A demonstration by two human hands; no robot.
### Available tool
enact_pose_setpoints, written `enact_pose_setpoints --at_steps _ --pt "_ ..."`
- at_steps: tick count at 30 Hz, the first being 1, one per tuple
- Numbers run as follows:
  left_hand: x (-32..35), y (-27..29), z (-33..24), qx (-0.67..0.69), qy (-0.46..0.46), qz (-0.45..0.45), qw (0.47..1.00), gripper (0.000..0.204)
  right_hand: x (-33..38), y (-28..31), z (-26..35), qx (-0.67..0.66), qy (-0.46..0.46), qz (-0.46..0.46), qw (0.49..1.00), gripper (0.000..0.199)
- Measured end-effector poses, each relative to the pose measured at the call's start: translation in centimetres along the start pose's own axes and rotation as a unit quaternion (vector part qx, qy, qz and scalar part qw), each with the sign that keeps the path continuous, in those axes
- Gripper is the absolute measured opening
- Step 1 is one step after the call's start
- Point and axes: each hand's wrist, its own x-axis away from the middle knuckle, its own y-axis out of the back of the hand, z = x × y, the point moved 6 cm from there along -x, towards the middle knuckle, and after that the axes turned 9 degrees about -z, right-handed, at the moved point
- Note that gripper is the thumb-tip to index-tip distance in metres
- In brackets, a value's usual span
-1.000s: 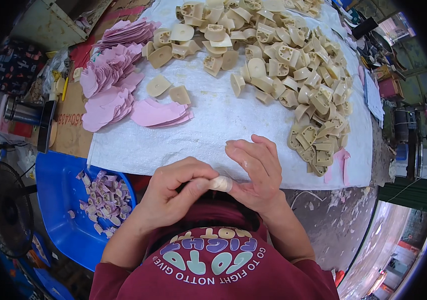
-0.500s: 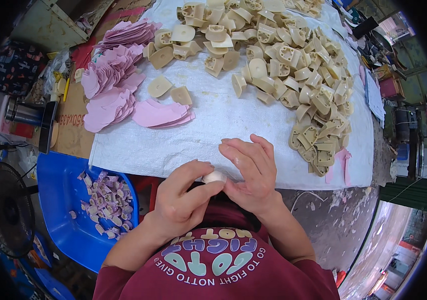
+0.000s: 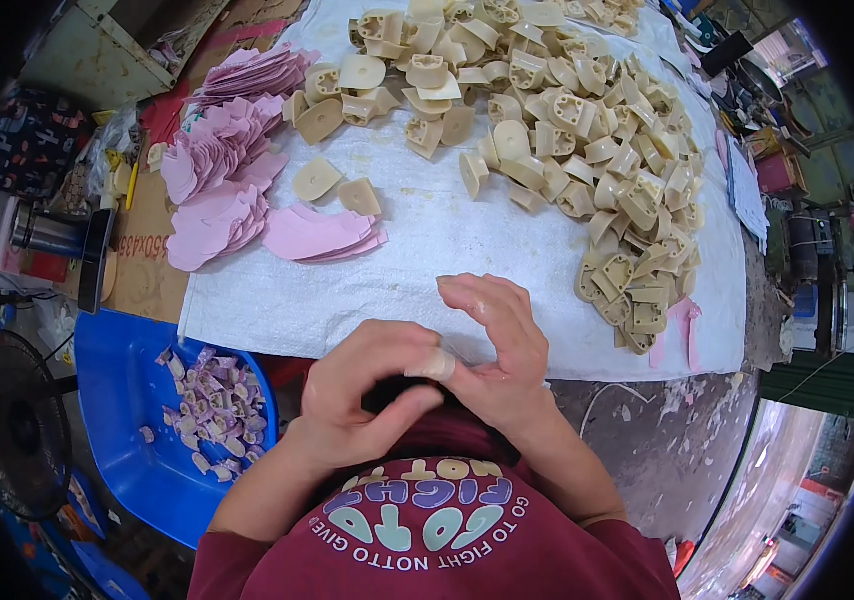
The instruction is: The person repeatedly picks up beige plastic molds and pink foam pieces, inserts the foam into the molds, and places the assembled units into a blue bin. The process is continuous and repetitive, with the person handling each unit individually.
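- Around the thumb of the right hand, near the centre of the frame: a thin off-white band of wrapping, too small to tell its material.
- Changed since half a second ago: from the left hand, no more pinch on the wrapping; now a wide gap between bent forefinger and lowered thumb. Forefinger along the wrapping's upper edge; cannot tell whether touching or just beside.
- As for the right hand: fingers loosely spread toward the top of the frame, gripping nothing visible.
- As a judgement: no longer in need of a firm pinch, the wrapping, and apparently seated on the thumb by itself.
- Above both hands: a white woven-plastic sheet, bearing at upper left layered stacks of pink cut sheets, and from upper centre to right a heap of beige moulded plastic pieces.
- At lower left: a blue plastic basin holding small purple-and-white pieces.
- At bottom centre: a maroon printed shirt.
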Motion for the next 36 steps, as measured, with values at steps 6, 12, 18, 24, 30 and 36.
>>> enact_pose_setpoints --at_steps 6,12,18,24,30,36 --pt "0.5 0.5 3.2 0.163 0.345 0.081 0.921 0.019 -0.5 0.3 0.6 0.025 0.092 0.030 0.995 0.054" --pt "0.0 -0.2 1.2 -0.136 0.090 0.102 0.981 0.016 0.6 -0.7 -0.9 -0.026 -0.064 0.065 0.995 0.051" --pt "1.0 -0.8 2.8 0.200 0.295 0.034 0.934 0.015 0.6 -0.3 -1.7 -0.080 -0.176 0.061 0.979 0.049" --pt "0.9 -0.7 3.6 0.119 0.189 0.040 0.974 0.015 0.3 -0.6 -1.1 0.012 -0.032 0.058 0.998 0.046" --pt "1.1 -0.3 4.6 0.105 0.248 0.093 0.959 0.016 -0.4 -1.2 0.4 0.070 0.050 0.114 0.990 0.043" --pt "0.0 2.0 4.8 0.080 0.181 -0.016 0.980 0.025 -0.8 -3.2 -2.7 -0.053 -0.141 0.148 0.978 0.042"
